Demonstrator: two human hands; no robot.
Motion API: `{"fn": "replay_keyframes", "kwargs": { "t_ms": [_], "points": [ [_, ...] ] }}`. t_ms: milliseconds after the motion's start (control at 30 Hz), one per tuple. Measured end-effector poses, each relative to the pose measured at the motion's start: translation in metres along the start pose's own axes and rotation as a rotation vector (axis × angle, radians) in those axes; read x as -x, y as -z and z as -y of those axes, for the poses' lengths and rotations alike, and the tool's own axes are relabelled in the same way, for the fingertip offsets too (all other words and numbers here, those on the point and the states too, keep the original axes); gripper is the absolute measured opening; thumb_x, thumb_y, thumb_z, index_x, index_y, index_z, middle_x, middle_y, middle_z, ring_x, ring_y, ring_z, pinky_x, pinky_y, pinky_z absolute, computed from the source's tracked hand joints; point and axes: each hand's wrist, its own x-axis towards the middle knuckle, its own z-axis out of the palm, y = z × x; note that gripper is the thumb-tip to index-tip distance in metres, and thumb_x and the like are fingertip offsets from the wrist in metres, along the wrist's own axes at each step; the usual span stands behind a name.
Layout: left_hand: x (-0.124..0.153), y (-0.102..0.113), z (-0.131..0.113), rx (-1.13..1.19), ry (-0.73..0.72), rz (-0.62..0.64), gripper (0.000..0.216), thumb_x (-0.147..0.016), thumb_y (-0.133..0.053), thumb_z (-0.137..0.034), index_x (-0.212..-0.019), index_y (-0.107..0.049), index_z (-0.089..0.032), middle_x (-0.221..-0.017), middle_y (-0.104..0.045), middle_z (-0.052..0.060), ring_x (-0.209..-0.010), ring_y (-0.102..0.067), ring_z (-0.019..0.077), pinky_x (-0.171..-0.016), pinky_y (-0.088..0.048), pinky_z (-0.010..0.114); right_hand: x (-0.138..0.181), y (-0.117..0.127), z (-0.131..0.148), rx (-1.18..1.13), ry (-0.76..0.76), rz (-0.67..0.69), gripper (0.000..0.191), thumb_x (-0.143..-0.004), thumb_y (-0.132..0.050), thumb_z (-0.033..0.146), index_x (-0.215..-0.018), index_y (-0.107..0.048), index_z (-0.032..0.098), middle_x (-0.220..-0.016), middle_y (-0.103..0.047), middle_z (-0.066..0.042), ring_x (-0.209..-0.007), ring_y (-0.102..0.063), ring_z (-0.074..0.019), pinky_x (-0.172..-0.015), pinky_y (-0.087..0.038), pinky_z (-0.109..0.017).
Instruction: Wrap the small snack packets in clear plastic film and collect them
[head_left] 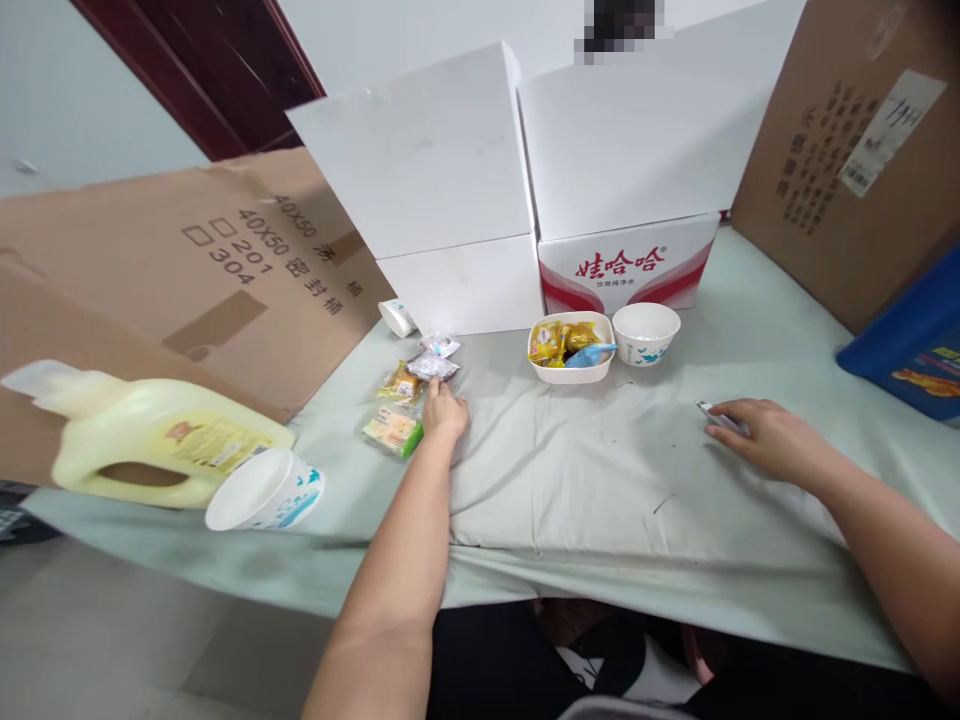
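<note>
My left hand (pixel 445 410) reaches to the left side of the table. Its curled fingers are closed on the near edge of a silver foil snack packet (pixel 433 367). Around that lie a clear-and-white packet (pixel 439 345), a yellow-brown wrapped snack (pixel 400 383) and a pale snack pack with a green side (pixel 393 430). On the right, my right hand (pixel 776 435) rests low over the cloth. Between its thumb and fingers is a small flat whitish item (pixel 705 407), mostly hidden, its kind unclear.
A white tub (pixel 572 376) with yellow and blue packets stands beside a paper bowl (pixel 646 335). Another paper bowl (pixel 266 490) lies tipped near a yellow detergent bottle (pixel 172 435). White boxes (pixel 450 180), brown cartons (pixel 247 280) and a blue container (pixel 911 345) border the table.
</note>
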Motion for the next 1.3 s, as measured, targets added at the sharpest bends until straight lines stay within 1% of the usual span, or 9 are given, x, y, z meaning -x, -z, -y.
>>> {"fn": "replay_keyframes", "kwargs": {
  "t_ms": [267, 467, 533, 767, 900, 1000, 1133, 1233, 1300],
  "points": [
    [0.047, 0.015, -0.031, 0.15, -0.307, 0.043, 0.036, -0.085, -0.053, -0.023, -0.118, -0.063, -0.013, -0.131, -0.059, 0.015, -0.128, -0.051, 0.028, -0.113, -0.037, 0.045, 0.0, -0.009, -0.002, 0.064, 0.044, -0.086, 0.039, -0.084, -0.05, 0.042, -0.114, -0.065, 0.021, -0.114, -0.068, -0.011, -0.107, -0.06, -0.0313, -0.093, -0.047, -0.046],
    [0.118, 0.04, -0.061, 0.393, -0.762, 0.619, 0.031, -0.091, -0.051, -0.036, -0.112, -0.069, -0.023, -0.124, -0.066, 0.006, -0.117, -0.061, 0.0212, -0.101, -0.05, 0.037, 0.003, -0.003, 0.013, 0.089, 0.029, -0.074, 0.038, -0.084, -0.048, 0.022, -0.118, -0.063, 0.017, -0.11, -0.067, -0.013, -0.105, -0.06, -0.0278, -0.093, -0.046, -0.04],
    [0.129, 0.039, -0.069, 0.364, -0.801, 0.695, 0.027, -0.091, -0.052, -0.037, -0.106, -0.071, -0.024, -0.119, -0.068, 0.005, -0.109, -0.065, 0.0201, -0.093, -0.054, 0.033, 0.004, -0.001, 0.018, 0.091, 0.025, -0.068, 0.037, -0.084, -0.047, 0.019, -0.118, -0.063, 0.016, -0.11, -0.067, -0.012, -0.104, -0.06, -0.0272, -0.093, -0.046, -0.039],
    [0.155, 0.007, -0.096, 0.174, -0.78, 0.157, 0.046, -0.081, -0.065, -0.052, -0.113, -0.062, -0.018, -0.107, -0.059, 0.011, -0.102, -0.059, 0.0273, -0.09, -0.052, 0.043, 0.005, 0.0, 0.024, 0.124, 0.043, -0.068, 0.036, -0.084, -0.047, 0.014, -0.116, -0.064, 0.015, -0.108, -0.067, -0.012, -0.103, -0.059, -0.0278, -0.091, -0.046, -0.039],
    [0.176, -0.006, -0.106, 0.157, -0.971, 0.171, 0.056, -0.078, -0.068, -0.053, -0.125, -0.058, -0.024, -0.121, -0.052, 0.013, -0.105, -0.055, 0.0317, -0.09, -0.05, 0.05, 0.005, -0.001, 0.024, 0.09, 0.069, -0.078, 0.036, -0.084, -0.046, 0.012, -0.115, -0.064, 0.016, -0.106, -0.067, -0.012, -0.103, -0.059, -0.0275, -0.089, -0.047, -0.038],
    [0.176, -0.011, -0.107, 0.275, -0.978, 0.186, 0.033, -0.085, -0.062, -0.039, -0.114, -0.064, -0.022, -0.12, -0.054, 0.013, -0.106, -0.055, 0.0299, -0.092, -0.049, 0.048, 0.008, 0.0, 0.028, 0.014, 0.107, -0.112, 0.036, -0.084, -0.046, 0.01, -0.115, -0.062, 0.018, -0.108, -0.065, -0.01, -0.099, -0.062, -0.0246, -0.086, -0.049, -0.036],
    [0.163, -0.012, -0.104, 0.554, -0.775, 0.273, 0.014, -0.089, -0.056, -0.029, -0.096, -0.064, -0.02, -0.102, -0.063, 0.007, -0.091, -0.062, 0.019, -0.083, -0.053, 0.034, 0.015, 0.005, 0.04, -0.121, 0.24, -0.162, 0.035, -0.086, -0.042, 0.01, -0.115, -0.059, 0.021, -0.111, -0.061, -0.01, -0.094, -0.064, -0.0217, -0.08, -0.052, -0.034],
    [0.156, -0.012, -0.103, 0.542, -0.545, 0.302, 0.034, -0.08, -0.069, -0.033, -0.11, -0.058, -0.021, -0.088, -0.066, 0.002, -0.073, -0.063, 0.0164, -0.071, -0.054, 0.031, 0.021, 0.008, 0.052, -0.185, 0.362, -0.187, 0.034, -0.088, -0.04, 0.011, -0.116, -0.058, 0.021, -0.11, -0.06, -0.011, -0.093, -0.063, -0.0216, -0.079, -0.053, -0.035],
    [0.151, -0.012, -0.102, 0.484, -0.537, 0.237, 0.047, -0.076, -0.073, -0.035, -0.118, -0.056, -0.021, -0.099, -0.067, 0.005, -0.09, -0.065, 0.0215, -0.083, -0.054, 0.037, 0.024, 0.009, 0.058, -0.193, 0.407, -0.195, 0.034, -0.089, -0.039, 0.01, -0.116, -0.057, 0.02, -0.109, -0.06, -0.011, -0.092, -0.063, -0.0214, -0.079, -0.053, -0.035]
  ]
}}
